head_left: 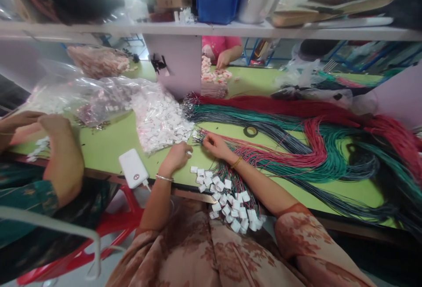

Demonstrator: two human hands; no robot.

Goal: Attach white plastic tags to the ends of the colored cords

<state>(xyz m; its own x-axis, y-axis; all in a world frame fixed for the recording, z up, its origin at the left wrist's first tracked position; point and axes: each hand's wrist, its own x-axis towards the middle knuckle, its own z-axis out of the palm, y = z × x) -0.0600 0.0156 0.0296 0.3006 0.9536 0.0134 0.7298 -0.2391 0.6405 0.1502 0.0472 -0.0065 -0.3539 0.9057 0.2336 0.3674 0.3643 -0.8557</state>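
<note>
My left hand (178, 157) is closed above the green table, with a small white connector (189, 150) at its fingertips. Close to its right, my right hand (215, 146) pinches at the metal-tipped ends of the red wires (227, 139); its fingers partly hide what they grip. A plastic bag of white connectors (158, 118) lies just beyond my left hand. Below my hands, a bunch of white connectors with wires attached (227, 199) hangs over the table's front edge.
Long bundles of red, green and dark wires (325, 146) cover the right side. A tape roll (250, 131) lies among them. Left of me are a white power bank (133, 168) and a co-worker's hands (54, 124). Another person's hand (224, 58) works behind the shelf (231, 30).
</note>
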